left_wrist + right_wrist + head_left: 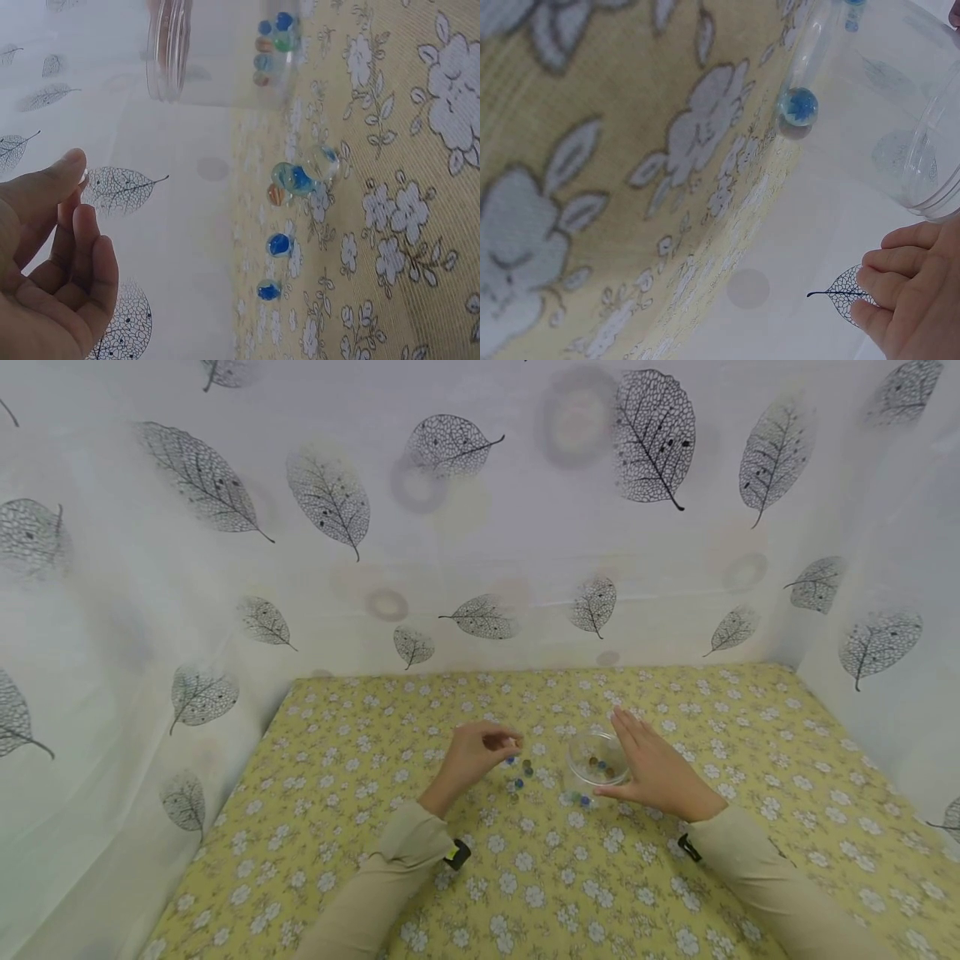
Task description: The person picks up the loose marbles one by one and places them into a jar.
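Observation:
My left hand (pixel 480 753) pinches a small glassy marble (pixel 83 178) between thumb and forefinger, above the table. The fingers cover most of it. Below that hand lie several loose marbles, among them a blue one (pixel 279 245) and an orange-streaked one (pixel 276 195). A clear plastic jar (pixel 573 770) stands upright to the right, its top uncovered. Several marbles lie on its bottom, including a green one (pixel 282 42). My right hand (pixel 660 774) rests at the jar's right side, fingers straight and thumb along the near side.
A yellow floral cloth (pixel 375 860) covers the table. More marbles, one of them blue (pixel 586 802), lie just in front of the jar. A pale curtain with leaf prints (pixel 525 527) hangs behind the table and along both sides.

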Demonstrator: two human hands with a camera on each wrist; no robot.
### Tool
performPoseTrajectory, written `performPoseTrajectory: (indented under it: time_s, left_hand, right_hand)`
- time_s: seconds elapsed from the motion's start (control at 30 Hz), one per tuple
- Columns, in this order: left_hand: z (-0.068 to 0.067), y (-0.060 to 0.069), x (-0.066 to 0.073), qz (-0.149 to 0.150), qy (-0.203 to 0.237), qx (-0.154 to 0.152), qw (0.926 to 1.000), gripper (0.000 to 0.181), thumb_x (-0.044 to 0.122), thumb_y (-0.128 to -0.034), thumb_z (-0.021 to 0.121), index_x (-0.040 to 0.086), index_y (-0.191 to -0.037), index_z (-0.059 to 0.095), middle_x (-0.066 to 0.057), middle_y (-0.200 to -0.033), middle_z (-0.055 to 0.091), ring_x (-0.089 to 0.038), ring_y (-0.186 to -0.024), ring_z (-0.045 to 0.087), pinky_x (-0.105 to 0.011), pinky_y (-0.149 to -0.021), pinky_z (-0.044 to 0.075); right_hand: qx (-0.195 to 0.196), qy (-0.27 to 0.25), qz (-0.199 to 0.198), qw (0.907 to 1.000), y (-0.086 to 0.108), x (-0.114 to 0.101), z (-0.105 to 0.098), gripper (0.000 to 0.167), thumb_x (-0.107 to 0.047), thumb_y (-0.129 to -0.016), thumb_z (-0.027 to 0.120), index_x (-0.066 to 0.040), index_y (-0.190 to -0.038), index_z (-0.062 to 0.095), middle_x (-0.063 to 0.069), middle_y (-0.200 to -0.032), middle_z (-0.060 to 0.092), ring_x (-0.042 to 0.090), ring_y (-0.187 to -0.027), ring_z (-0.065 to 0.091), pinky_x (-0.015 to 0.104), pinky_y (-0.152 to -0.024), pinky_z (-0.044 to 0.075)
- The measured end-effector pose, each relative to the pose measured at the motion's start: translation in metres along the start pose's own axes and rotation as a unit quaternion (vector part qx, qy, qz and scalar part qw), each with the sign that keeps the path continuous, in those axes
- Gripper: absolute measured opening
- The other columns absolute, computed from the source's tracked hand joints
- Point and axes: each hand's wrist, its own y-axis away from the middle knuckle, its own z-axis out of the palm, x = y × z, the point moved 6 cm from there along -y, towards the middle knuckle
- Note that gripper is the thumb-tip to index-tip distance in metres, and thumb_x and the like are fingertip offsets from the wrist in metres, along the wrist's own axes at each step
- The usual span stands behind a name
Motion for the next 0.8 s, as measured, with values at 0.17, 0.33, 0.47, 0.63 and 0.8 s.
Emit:
performPoseTrajectory:
  time_s: [0.17,0.33,0.47,0.63,0.8]
  left_hand:
    - [0.005,-0.004,0.005,0.006,0.016,-0.003,0.9999,0.018,0.012,-0.0797,0.074,0.009,-0.097,0.074,-0.006,-0.079,0.069,-0.008,-0.067,0.06,-0.018,-0.063,0.051]
    - [0.01,-0.006,0.009,0.016,0.021,-0.006,0.9996,0.019,0.013,-0.0795,0.074,0.007,-0.098,0.074,-0.007,-0.08,0.07,-0.008,-0.067,0.061,-0.017,-0.063,0.051]
    - [0.015,-0.007,0.009,0.013,0.022,-0.009,0.9996,0.019,0.014,-0.0805,0.074,0.009,-0.099,0.074,-0.005,-0.081,0.07,-0.007,-0.068,0.061,-0.017,-0.064,0.051]
    - [0.021,-0.009,0.009,-0.002,0.025,-0.015,0.9996,0.019,0.015,-0.0805,0.074,0.011,-0.099,0.074,-0.004,-0.08,0.069,-0.006,-0.067,0.059,-0.018,-0.063,0.051]
    - [0.027,-0.013,0.011,-0.012,0.023,-0.022,0.9994,0.019,0.015,-0.0804,0.074,0.011,-0.098,0.074,-0.003,-0.08,0.069,-0.005,-0.066,0.058,-0.017,-0.062,0.05]
  right_hand:
    - [-0.003,-0.003,0.004,1.0,0.0,0.0,0.001,0.114,-0.065,-0.075,0.064,0.004,-0.149,0.012,0.024,-0.155,0.013,0.042,-0.142,0.018,0.054,-0.113,0.02]
    - [-0.006,-0.006,0.006,0.9999,0.001,0.001,0.001,0.114,-0.065,-0.075,0.064,0.003,-0.149,0.012,0.024,-0.155,0.012,0.041,-0.142,0.017,0.053,-0.114,0.02]
    - [-0.004,-0.002,0.003,1.0,0.001,0.001,0.002,0.114,-0.066,-0.075,0.064,0.004,-0.149,0.013,0.024,-0.155,0.013,0.041,-0.142,0.018,0.054,-0.113,0.02]
    - [-0.002,0.001,0.002,1.0,0.0,0.0,0.001,0.114,-0.066,-0.075,0.064,0.005,-0.148,0.014,0.025,-0.155,0.014,0.042,-0.142,0.019,0.055,-0.113,0.02]
    - [0.002,-0.002,0.003,1.0,0.0,0.001,0.001,0.114,-0.065,-0.074,0.065,0.004,-0.148,0.014,0.025,-0.155,0.015,0.042,-0.141,0.019,0.055,-0.113,0.021]
